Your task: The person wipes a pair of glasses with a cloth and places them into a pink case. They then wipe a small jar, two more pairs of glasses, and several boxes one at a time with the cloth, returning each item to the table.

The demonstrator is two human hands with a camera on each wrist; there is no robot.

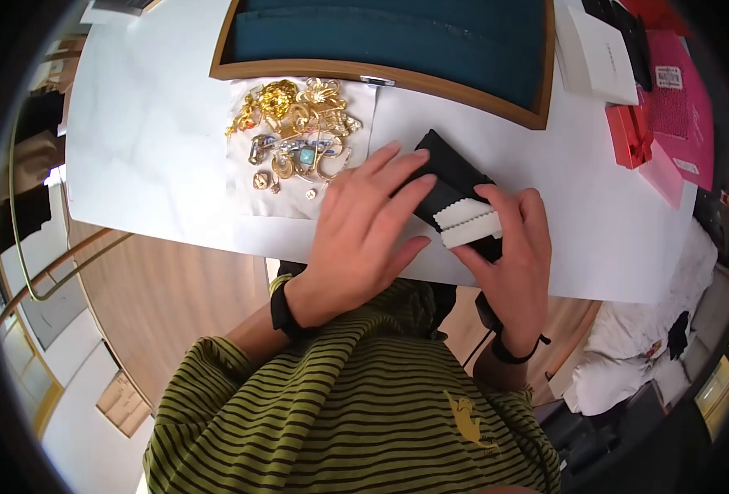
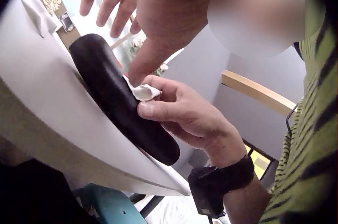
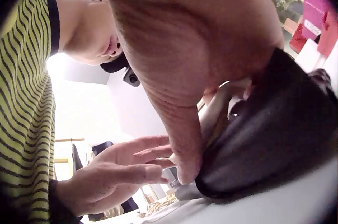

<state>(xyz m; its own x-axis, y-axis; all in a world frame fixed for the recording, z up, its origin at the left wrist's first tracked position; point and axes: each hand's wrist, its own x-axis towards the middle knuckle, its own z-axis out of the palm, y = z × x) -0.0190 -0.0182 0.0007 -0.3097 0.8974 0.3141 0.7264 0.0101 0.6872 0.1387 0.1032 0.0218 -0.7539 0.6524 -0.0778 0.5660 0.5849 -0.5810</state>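
A black case (image 1: pixel 442 177) lies at an angle near the table's front edge, its long rounded side (image 2: pixel 113 92) facing the left wrist view. Folded over it is a white cloth (image 1: pixel 467 221) with zigzag edges. My right hand (image 1: pixel 522 243) pinches the cloth between thumb and fingers at the case's right part. My left hand (image 1: pixel 364 222) has its fingers spread, the tips over or against the case's left side; contact is hard to tell. The right wrist view shows the left hand (image 3: pixel 113 174) beside the dark case (image 3: pixel 264 129).
Gold jewellery (image 1: pixel 298 115) and a turquoise-stone piece lie on a pale cloth (image 1: pixel 249 193) to the left. Behind stands a wooden tray (image 1: pixel 430 92) with a dark teal lining. At the right are a white box (image 1: pixel 599 62), a red box (image 1: pixel 625 136) and a pink bag (image 1: pixel 685 107).
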